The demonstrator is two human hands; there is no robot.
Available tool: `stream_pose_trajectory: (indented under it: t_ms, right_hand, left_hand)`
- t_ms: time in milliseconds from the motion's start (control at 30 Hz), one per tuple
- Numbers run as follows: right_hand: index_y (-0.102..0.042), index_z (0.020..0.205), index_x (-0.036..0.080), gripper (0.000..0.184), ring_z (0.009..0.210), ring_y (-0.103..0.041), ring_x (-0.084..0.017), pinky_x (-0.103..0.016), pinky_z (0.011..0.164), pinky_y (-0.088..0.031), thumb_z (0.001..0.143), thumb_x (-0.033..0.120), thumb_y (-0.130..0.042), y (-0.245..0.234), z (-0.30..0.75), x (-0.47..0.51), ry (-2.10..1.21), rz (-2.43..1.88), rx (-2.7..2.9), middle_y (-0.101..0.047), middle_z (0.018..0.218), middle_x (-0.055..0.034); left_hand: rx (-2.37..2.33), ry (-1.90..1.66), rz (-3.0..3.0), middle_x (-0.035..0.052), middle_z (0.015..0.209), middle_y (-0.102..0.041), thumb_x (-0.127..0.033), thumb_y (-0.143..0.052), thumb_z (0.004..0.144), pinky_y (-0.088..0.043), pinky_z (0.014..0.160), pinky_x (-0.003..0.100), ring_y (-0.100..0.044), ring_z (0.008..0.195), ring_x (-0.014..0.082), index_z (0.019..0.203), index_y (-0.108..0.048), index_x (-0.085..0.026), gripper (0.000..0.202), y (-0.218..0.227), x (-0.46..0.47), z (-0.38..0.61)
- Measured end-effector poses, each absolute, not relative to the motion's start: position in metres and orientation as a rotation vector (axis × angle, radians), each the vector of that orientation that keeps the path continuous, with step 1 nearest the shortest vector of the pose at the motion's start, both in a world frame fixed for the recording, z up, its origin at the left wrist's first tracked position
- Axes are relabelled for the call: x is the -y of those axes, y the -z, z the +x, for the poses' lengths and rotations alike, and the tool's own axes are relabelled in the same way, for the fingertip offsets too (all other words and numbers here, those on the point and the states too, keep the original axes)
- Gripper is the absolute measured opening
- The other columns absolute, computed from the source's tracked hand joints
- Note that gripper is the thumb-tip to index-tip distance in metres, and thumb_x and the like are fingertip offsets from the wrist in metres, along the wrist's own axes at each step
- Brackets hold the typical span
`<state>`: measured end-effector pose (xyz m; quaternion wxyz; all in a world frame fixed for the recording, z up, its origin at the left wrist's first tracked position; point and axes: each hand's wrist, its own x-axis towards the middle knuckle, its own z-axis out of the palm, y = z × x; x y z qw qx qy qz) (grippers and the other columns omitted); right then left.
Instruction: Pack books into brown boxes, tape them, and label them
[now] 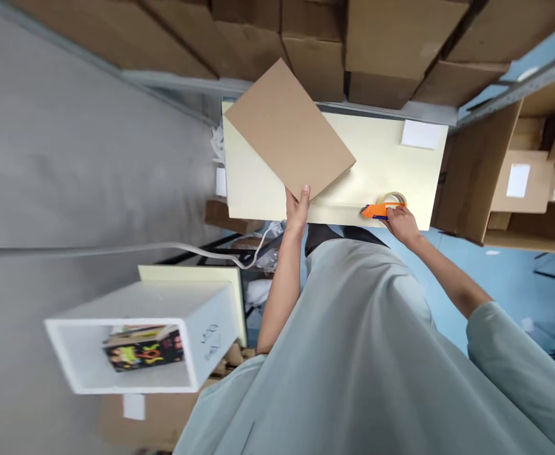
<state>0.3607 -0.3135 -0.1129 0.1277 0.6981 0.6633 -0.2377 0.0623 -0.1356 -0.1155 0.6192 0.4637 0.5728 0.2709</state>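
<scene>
My left hand grips the near corner of a flat brown cardboard box, thumb on top and the fingers partly hidden beneath. The box is turned at an angle over the left part of the pale yellow table. In my right hand is an orange tape dispenser or cutter with blue parts, its tip pointing left; its exact kind is hard to tell. A roll of tape lies right behind it on the table, close to the hand.
Cardboard boxes line a shelf above the table's far edge. A white slip lies at the back right. On the right stands an open carton. At the lower left, a white bin holds a colourful box, and a white cable runs nearby.
</scene>
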Motion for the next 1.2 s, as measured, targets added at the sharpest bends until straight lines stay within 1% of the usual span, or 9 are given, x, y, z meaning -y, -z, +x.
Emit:
stream_pose_trajectory:
  t_ms: [133, 233, 367, 600, 800, 900, 1000, 1100, 1200]
  right_hand:
    - [-0.069, 0.119, 0.006, 0.036, 0.101, -0.073, -0.034, -0.043, 0.108, -0.044, 0.113, 0.036, -0.051, 0.11, 0.354, 0.336, 0.806, 1.931, -2.023, -0.081, 0.107, -0.025]
    - [-0.07, 0.121, 0.007, 0.037, 0.1, -0.073, -0.033, -0.042, 0.107, -0.044, 0.114, 0.038, -0.051, 0.104, 0.363, 0.348, 0.826, 1.908, -2.063, -0.081, 0.109, -0.0234]
    - [-0.07, 0.121, 0.007, 0.036, 0.1, -0.074, -0.033, -0.041, 0.102, -0.046, 0.112, 0.039, -0.058, 0.104, 0.407, 0.346, 0.721, 1.978, -2.038, -0.082, 0.105, -0.0223]
    - [-0.07, 0.123, 0.001, 0.051, 0.105, -0.076, -0.032, -0.043, 0.098, -0.053, 0.111, 0.05, -0.061, 0.137, 0.467, 0.239, 0.543, 2.035, -2.063, -0.081, 0.111, -0.024]
    - [-0.068, 0.117, -0.008, 0.05, 0.108, -0.079, -0.03, -0.049, 0.109, -0.049, 0.119, 0.03, -0.036, 0.15, 0.439, 0.127, 0.578, 2.035, -2.131, -0.08, 0.103, -0.0178]
    - [-0.067, 0.116, -0.009, 0.037, 0.107, -0.079, -0.028, -0.049, 0.113, -0.047, 0.115, 0.019, -0.043, 0.147, 0.418, 0.104, 0.493, 1.966, -2.189, -0.081, 0.099, -0.0166]
    - [-0.066, 0.115, -0.008, 0.034, 0.104, -0.077, -0.024, -0.045, 0.112, -0.046, 0.113, 0.014, -0.04, 0.135, 0.413, 0.105, 0.363, 1.786, -2.242, -0.081, 0.094, -0.0142]
    - [-0.066, 0.118, -0.001, 0.028, 0.099, -0.074, -0.021, -0.038, 0.111, -0.045, 0.11, 0.017, -0.045, 0.118, 0.421, 0.125, 0.286, 1.58, -2.275, -0.082, 0.098, -0.0135]
    - [-0.066, 0.121, 0.005, 0.026, 0.095, -0.076, -0.023, -0.039, 0.109, -0.045, 0.107, 0.017, -0.047, 0.104, 0.42, 0.158, 0.295, 1.517, -2.319, -0.083, 0.104, -0.0153]
  left_hand:
    - [-1.352, -0.384, 1.05, 0.0117, 0.17, -0.051, -0.066, -0.05, 0.112, -0.045, 0.123, 0.048, -0.039, 0.163, 0.0194, 0.161, -0.039, -0.033, 0.06, 0.109, 0.133, 0.051]
    - [-1.393, -0.445, 0.969, 0.0091, 0.17, -0.051, -0.069, -0.062, 0.104, -0.047, 0.125, 0.046, -0.038, 0.165, 0.0233, 0.159, -0.046, -0.038, 0.065, 0.099, 0.135, 0.056]
    - [-1.422, -0.517, 0.857, 0.0037, 0.177, -0.043, -0.061, -0.072, 0.1, -0.048, 0.127, 0.045, -0.042, 0.164, 0.0254, 0.162, -0.044, -0.044, 0.07, 0.084, 0.141, 0.067]
    - [-1.434, -0.494, 0.834, 0.0044, 0.177, -0.045, -0.052, -0.067, 0.106, -0.044, 0.129, 0.046, -0.047, 0.161, 0.0232, 0.165, -0.042, -0.043, 0.065, 0.08, 0.141, 0.068]
    - [-1.445, -0.479, 0.835, 0.005, 0.178, -0.043, -0.055, -0.072, 0.103, -0.043, 0.13, 0.048, -0.045, 0.163, 0.023, 0.164, -0.044, -0.043, 0.068, 0.081, 0.139, 0.066]
    - [-1.423, -0.481, 0.846, 0.006, 0.179, -0.041, -0.056, -0.073, 0.102, -0.043, 0.13, 0.049, -0.043, 0.164, 0.0235, 0.163, -0.045, -0.042, 0.069, 0.084, 0.138, 0.065]
    - [-1.409, -0.465, 0.877, 0.0069, 0.18, -0.039, -0.057, -0.075, 0.099, -0.044, 0.128, 0.05, -0.043, 0.164, 0.0253, 0.163, -0.045, -0.041, 0.074, 0.087, 0.136, 0.059]
    - [-1.37, -0.407, 0.949, 0.0067, 0.176, -0.045, -0.055, -0.082, 0.093, -0.046, 0.127, 0.051, -0.047, 0.161, 0.0282, 0.16, -0.05, -0.04, 0.076, 0.085, 0.132, 0.046]
    - [-1.372, -0.346, 1.007, 0.0083, 0.168, -0.055, -0.052, -0.086, 0.088, -0.052, 0.122, 0.052, -0.051, 0.158, 0.0318, 0.15, -0.063, -0.035, 0.069, 0.078, 0.123, 0.029]
